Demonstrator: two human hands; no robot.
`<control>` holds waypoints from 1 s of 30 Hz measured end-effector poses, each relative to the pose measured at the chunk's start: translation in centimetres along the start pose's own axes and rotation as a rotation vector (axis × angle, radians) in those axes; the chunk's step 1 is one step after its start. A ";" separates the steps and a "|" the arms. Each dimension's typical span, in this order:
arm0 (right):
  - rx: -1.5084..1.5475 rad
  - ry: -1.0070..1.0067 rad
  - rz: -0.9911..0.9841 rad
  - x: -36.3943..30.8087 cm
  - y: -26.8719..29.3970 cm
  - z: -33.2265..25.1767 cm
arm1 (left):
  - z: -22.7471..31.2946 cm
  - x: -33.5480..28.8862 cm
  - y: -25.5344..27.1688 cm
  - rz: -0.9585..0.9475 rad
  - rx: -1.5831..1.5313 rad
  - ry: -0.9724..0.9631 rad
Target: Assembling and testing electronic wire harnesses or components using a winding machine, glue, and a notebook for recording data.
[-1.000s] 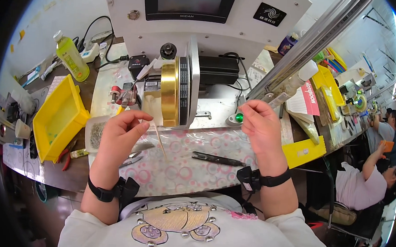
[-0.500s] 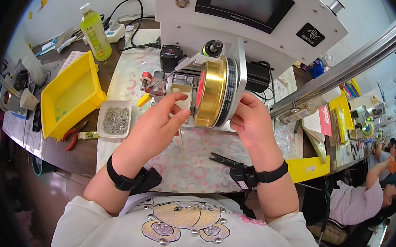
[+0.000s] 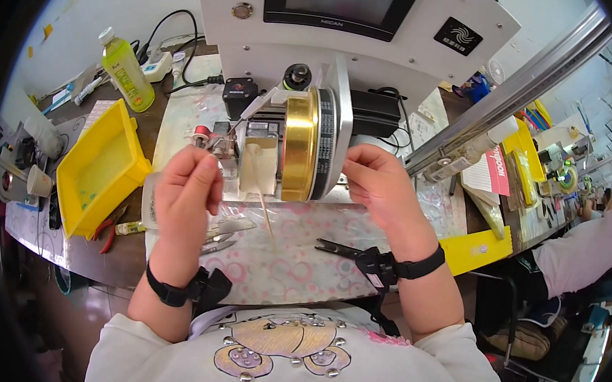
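Observation:
My left hand point(image 3: 187, 191) is closed, thumb and index finger pinched just below a small red-topped mechanism point(image 3: 202, 135) on the white machine point(image 3: 415, 49). What the pinch holds, if anything, is too small to make out. My right hand point(image 3: 384, 193) is curled beside the metal plate point(image 3: 340, 122), its fingertips partly hidden at the plate's right side. Between my hands stands a gold wheel point(image 3: 299, 148) with a black ribbed belt point(image 3: 323, 142) next to it. Left of the wheel sits a small pale box point(image 3: 259, 170), a thin wooden stick point(image 3: 266, 213) slanting out of it.
A yellow bin point(image 3: 102, 169), red-handled pliers point(image 3: 109, 234) and a green drink bottle point(image 3: 128, 72) stand at left. Tweezers point(image 3: 218, 245) lie near my left wrist. My left hand partly covers a white tray point(image 3: 150, 212). A metal post point(image 3: 504, 91) slants at right; another person point(image 3: 586, 246) sits beyond.
My left hand has moved left, away from the gold wheel, baring the pale box and stick. My right hand stays by the plate. The view has shifted, and the person at right has moved.

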State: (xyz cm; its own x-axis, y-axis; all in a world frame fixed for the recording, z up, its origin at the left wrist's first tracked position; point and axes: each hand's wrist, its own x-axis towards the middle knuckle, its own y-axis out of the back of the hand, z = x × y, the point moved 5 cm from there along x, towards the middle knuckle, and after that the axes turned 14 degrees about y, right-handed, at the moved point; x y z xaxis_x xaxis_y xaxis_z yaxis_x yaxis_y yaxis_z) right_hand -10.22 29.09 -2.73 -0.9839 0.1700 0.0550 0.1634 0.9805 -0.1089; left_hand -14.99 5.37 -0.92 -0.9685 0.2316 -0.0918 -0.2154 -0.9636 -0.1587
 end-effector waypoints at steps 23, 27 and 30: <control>0.066 0.020 0.039 1.3 0.6 1.2 | -1.3 5.3 4.0 -0.136 -0.136 0.351; -0.133 0.091 0.015 1.3 0.0 -0.6 | -2.7 5.5 4.9 -0.146 -0.230 0.401; -0.210 0.157 0.004 -0.2 2.4 -2.6 | -3.0 5.4 5.1 -0.087 -0.267 0.428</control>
State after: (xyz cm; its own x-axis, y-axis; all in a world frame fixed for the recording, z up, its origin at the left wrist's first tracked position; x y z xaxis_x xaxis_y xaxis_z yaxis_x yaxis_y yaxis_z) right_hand -9.45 31.66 -0.37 -0.9627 0.1708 0.2101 0.1945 0.9760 0.0979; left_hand -20.91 2.09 -5.21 -0.7985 0.3970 -0.4525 -0.1990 -0.8836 -0.4239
